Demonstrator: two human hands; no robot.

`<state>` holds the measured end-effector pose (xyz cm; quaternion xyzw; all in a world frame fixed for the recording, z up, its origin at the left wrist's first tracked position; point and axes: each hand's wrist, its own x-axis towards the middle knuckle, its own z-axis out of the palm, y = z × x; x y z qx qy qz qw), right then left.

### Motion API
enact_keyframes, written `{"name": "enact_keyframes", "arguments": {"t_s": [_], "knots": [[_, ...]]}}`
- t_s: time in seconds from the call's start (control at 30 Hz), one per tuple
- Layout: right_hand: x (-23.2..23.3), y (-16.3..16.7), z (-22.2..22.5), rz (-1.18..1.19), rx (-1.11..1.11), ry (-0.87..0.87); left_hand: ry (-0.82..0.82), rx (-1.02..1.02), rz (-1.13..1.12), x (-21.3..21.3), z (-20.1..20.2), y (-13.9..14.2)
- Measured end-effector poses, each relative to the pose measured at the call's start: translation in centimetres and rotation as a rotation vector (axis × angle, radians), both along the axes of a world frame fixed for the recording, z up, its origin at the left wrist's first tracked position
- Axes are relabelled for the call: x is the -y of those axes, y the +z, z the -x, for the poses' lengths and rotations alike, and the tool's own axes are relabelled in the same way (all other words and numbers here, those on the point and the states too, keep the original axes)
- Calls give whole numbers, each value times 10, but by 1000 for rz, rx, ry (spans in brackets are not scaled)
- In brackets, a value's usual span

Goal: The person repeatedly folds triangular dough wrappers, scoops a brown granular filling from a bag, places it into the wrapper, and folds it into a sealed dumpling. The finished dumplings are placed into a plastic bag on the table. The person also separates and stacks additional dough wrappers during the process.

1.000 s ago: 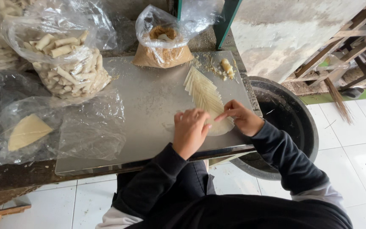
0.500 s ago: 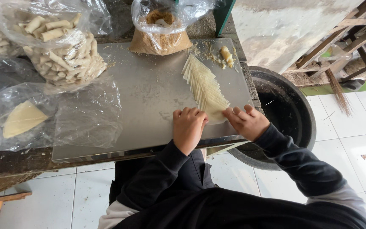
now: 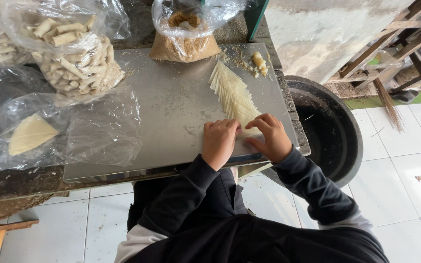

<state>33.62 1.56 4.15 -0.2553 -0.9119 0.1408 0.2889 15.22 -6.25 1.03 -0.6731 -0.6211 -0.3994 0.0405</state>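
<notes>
Looks like the wrapper-prep step: both hands sit at the near end of the fanned row of pale pastry wrappers, center-right of frame. Left hand lies flat w/ fingers together, pressing; right hand has fingers curled narrow, pinching the front sheet. Next move prob needs a clean peel of one sheet w/o tearing. Surface is a steel worktop; bag of rolled pastries upper left, bag of brown filling top center, black tub right, white tile floor.
</notes>
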Motion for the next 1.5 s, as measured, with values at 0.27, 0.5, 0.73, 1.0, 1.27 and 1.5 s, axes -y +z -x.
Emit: {"name": "enact_keyframes", "arguments": {"t_s": [0.27, 0.5, 0.73, 1.0, 1.27, 1.5], "knots": [[-78, -6, 7, 245, -89, -23, 17, -8, -76, 1, 2, 1], [-146, 32, 34, 195, -14, -130, 78, -239, -5, 0, -2, -5], [-122, 33, 121, -152, -64, -5, 72, 30, -68, 19, 17, 11], [-61, 14, 160, -195, 139, 99, 408, 36, -13, 46, 104, 27], [-158, 46, 188, -84, -131, -115, 414, -96, 174, 16, 114, 8], [-199, 30, 225, -71, -95, -70, 347, -64, 190, -1, 113, -12]]}}
